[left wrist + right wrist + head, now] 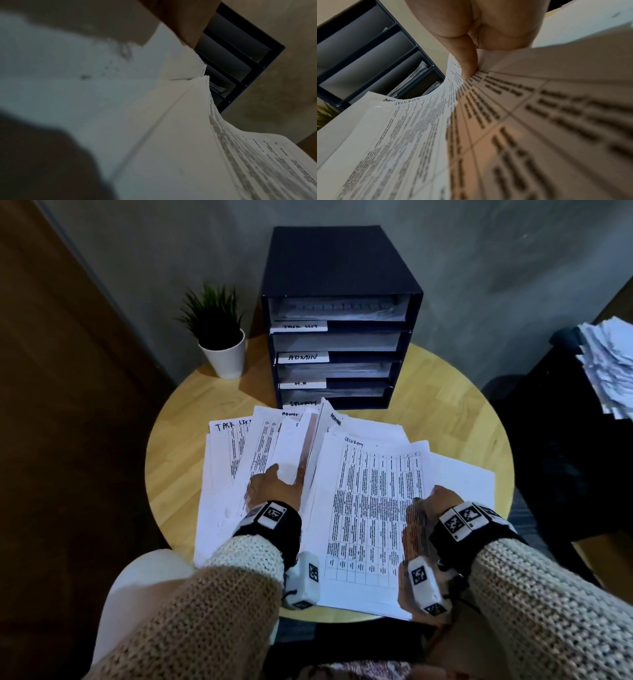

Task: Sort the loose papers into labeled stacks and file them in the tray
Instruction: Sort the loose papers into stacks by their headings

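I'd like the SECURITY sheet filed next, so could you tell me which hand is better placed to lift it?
Probably the right hand: it already pinches the SECURITY sheet at its right edge, while the left hand is among other papers.

The round bench (472, 419) is pale wood with a smooth, faintly satin finish and visible grain. The papers (370, 508) across the middle of the frame are thin matt white sheets, printed in black. The filing tray (342, 261) at top centre looks like dark navy matt board, with white paper labels. The plant pot (227, 359), upper left, is smooth white. Both sleeves (548, 604) along the bottom are coarse, chunky cream knit.
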